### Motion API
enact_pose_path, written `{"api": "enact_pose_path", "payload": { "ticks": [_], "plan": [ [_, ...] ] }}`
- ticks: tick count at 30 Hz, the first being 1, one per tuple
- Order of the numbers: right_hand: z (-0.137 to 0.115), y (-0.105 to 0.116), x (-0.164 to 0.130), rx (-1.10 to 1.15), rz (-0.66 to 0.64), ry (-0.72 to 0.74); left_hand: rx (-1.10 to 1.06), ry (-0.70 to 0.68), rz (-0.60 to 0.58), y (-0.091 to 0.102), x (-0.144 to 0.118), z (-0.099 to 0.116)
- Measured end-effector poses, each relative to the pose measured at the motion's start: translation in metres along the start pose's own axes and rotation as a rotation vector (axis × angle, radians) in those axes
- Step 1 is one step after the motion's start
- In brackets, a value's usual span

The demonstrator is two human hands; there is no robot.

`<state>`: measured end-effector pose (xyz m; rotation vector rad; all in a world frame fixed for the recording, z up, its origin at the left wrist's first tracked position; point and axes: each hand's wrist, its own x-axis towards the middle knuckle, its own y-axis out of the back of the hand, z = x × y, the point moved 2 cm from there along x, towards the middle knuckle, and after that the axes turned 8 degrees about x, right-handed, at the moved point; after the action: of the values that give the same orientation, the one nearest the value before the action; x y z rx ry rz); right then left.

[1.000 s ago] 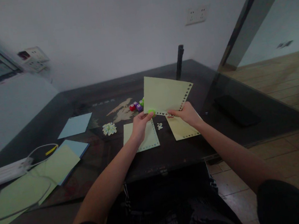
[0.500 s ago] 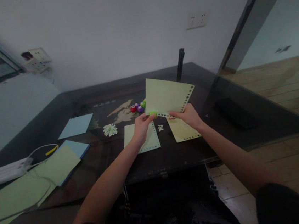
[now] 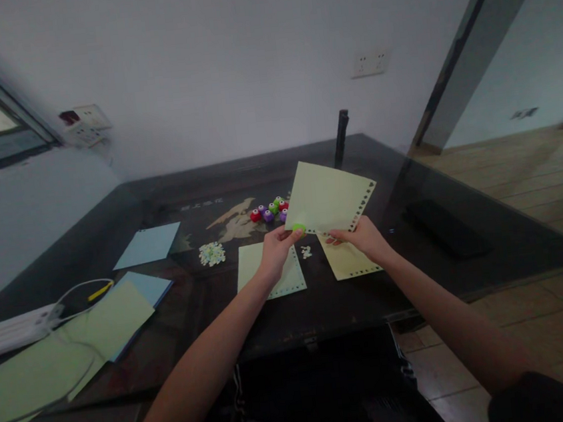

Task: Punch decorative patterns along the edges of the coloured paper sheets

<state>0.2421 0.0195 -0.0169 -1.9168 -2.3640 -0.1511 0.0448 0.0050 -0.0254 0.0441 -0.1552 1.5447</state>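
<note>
Between both hands a pale yellow-green sheet of paper (image 3: 333, 195) is held up, tilted, with small punched shapes along its right and lower edges. My left hand (image 3: 276, 252) is closed on a small green craft punch (image 3: 299, 228) at the sheet's lower left corner. My right hand (image 3: 365, 239) pinches the sheet's lower right edge. Below it lie a pale green punched sheet (image 3: 283, 274) and a yellow punched sheet (image 3: 344, 258), partly hidden by the hands. A few paper cut-outs (image 3: 306, 252) lie between those two.
Several red, purple and green punches (image 3: 268, 215) stand behind the held sheet. Left of them is a heap of cut-outs (image 3: 212, 254). Further left are a blue sheet (image 3: 148, 245), more green sheets (image 3: 107, 323) and a white power strip (image 3: 15, 329) with a cable. A black object (image 3: 447, 227) lies right.
The view has tilted up a little, so the table sits lower. The held sheet has turned slightly clockwise and shifted right, and more of the coloured punches show behind it. Both hands keep their grip.
</note>
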Motion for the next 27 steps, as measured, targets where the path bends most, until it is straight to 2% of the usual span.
{"api": "enact_pose_path", "payload": {
  "ticks": [8,14,21,27],
  "plan": [
    [0.009,-0.004,-0.002,0.101,0.124,-0.017,0.046,0.045,-0.057,-0.002,0.0,-0.006],
    [0.016,-0.004,0.0,0.156,0.142,-0.004,0.07,0.136,-0.111,-0.001,0.001,-0.013],
    [0.009,-0.005,-0.002,0.216,0.171,-0.016,0.071,0.119,-0.159,-0.001,0.002,-0.009],
    [0.003,-0.001,-0.003,0.234,0.221,-0.01,0.031,0.205,-0.336,0.004,0.001,0.005]
  ]
}}
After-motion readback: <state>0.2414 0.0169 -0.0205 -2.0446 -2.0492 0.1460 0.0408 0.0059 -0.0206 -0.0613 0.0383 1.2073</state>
